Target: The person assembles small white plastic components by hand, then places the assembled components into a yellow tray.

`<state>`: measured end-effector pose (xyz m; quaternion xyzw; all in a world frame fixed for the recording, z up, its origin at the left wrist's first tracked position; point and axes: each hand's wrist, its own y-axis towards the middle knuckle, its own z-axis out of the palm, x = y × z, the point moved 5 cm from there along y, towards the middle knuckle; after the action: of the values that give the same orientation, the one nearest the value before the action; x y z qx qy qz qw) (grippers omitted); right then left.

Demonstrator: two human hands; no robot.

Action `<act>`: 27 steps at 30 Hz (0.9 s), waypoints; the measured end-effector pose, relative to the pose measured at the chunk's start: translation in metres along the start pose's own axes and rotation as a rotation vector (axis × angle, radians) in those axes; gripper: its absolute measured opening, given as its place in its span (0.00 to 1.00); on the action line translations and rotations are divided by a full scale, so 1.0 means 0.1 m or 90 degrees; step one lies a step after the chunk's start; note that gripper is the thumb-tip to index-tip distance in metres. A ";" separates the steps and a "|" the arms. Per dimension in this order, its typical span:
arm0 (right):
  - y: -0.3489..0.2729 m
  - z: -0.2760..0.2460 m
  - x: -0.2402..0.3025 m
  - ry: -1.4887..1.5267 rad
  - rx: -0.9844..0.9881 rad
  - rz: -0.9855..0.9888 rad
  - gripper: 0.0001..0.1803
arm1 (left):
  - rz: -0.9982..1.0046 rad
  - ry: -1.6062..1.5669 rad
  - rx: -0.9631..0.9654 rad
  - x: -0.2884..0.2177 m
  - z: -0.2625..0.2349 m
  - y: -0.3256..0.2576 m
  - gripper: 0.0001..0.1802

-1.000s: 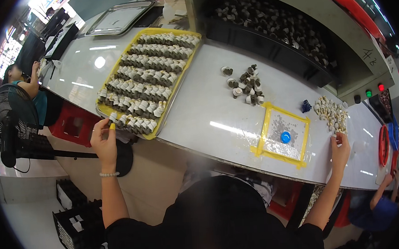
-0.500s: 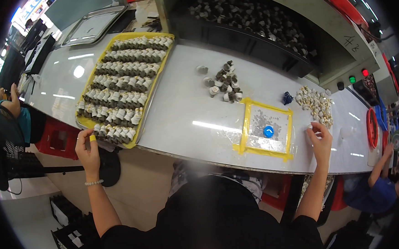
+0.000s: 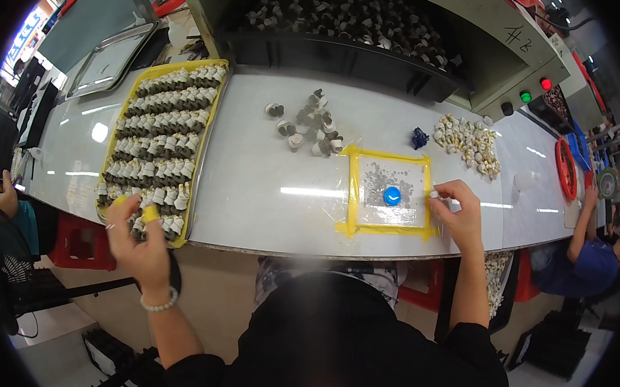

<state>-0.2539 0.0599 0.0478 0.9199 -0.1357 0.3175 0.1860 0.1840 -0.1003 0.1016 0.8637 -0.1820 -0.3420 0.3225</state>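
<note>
My right hand (image 3: 462,212) pinches a small white cap (image 3: 434,194) beside the right edge of a square marked off with yellow tape (image 3: 354,191). A round blue lid-like piece (image 3: 392,196) and grey smudges lie inside the square. My left hand (image 3: 143,250), with yellow covers on two fingertips, is raised over the near end of a yellow tray (image 3: 206,139). Its fingers are apart, with nothing visible in them. Small white-and-dark parts (image 3: 160,124) fill the tray in rows.
Loose white-and-dark parts (image 3: 320,125) lie mid-table. White-and-yellowish caps (image 3: 467,145) are heaped at right, beside a dark blue crumpled lump (image 3: 419,138). A black bin (image 3: 330,54) of parts stands at the back inside a grey housing (image 3: 485,34). Co-workers sit at both sides.
My right hand has moved from beside the cap heap to the taped square, carrying a white cap. My left hand has lifted over the tray's near end, its fingers spreading. The view has shifted.
</note>
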 end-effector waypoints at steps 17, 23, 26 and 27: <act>-0.11 0.18 0.18 -0.074 -0.034 -0.147 0.11 | -0.022 -0.233 0.406 -0.70 1.78 -0.02 0.13; -0.05 0.18 0.22 -0.036 0.035 -0.116 0.11 | -0.301 -0.589 0.473 -0.81 1.60 -0.32 0.13; 0.02 0.25 0.35 0.010 0.048 -0.110 0.11 | -0.374 -0.746 0.477 -0.95 1.56 -0.47 0.14; 0.05 0.29 0.39 0.006 0.054 -0.148 0.11 | -0.406 -0.779 0.486 -0.99 1.55 -0.52 0.15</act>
<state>-0.2109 0.0381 0.0527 0.9350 -0.0134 0.3033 0.1832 0.0095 -0.0767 0.0268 0.5834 -0.1754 -0.7465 -0.2677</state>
